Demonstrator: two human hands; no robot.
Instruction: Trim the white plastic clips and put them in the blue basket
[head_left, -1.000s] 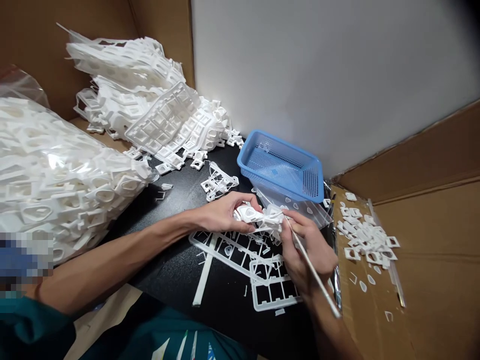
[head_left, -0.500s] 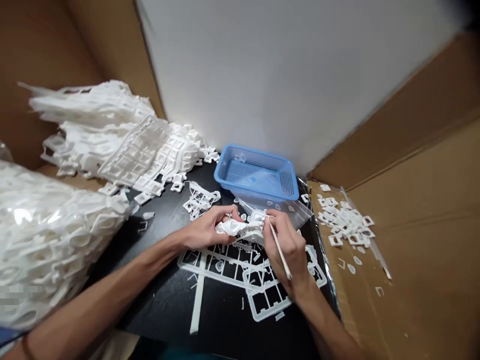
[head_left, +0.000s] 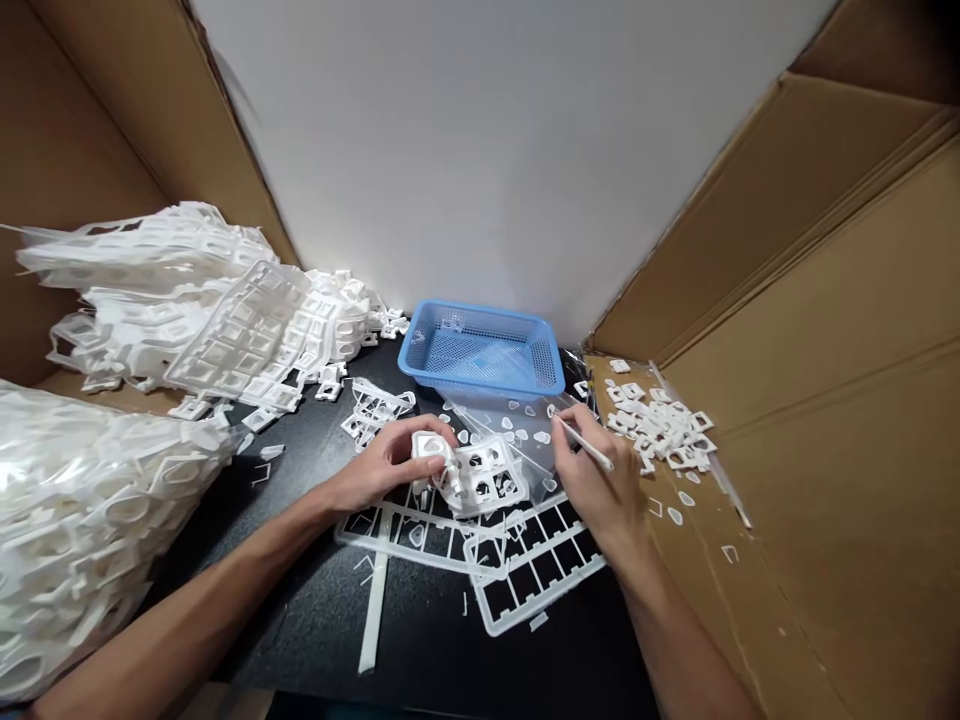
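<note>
My left hand [head_left: 390, 462] grips a small white plastic grid of framed parts [head_left: 480, 476] and holds it just above the black table [head_left: 420, 630]. My right hand [head_left: 600, 480] is pinched on a thin white stick [head_left: 585, 446], its tip near a clear plastic bag [head_left: 517, 430] that holds small white teardrop pieces. Empty white grid frames [head_left: 525, 570] lie flat under both hands. A blue mesh basket [head_left: 480, 352] stands just behind the bag.
A tall heap of white part sheets [head_left: 210, 300] fills the back left. A clear bag of more sheets [head_left: 82, 520] bulges at the left. Loose square frames [head_left: 660, 425] lie on the cardboard at the right. Cardboard walls enclose both sides.
The view tilted up and back. My hands separated: the right hand with the stick moved right off the grid piece, and the left hand now shows the grid flat and face up.
</note>
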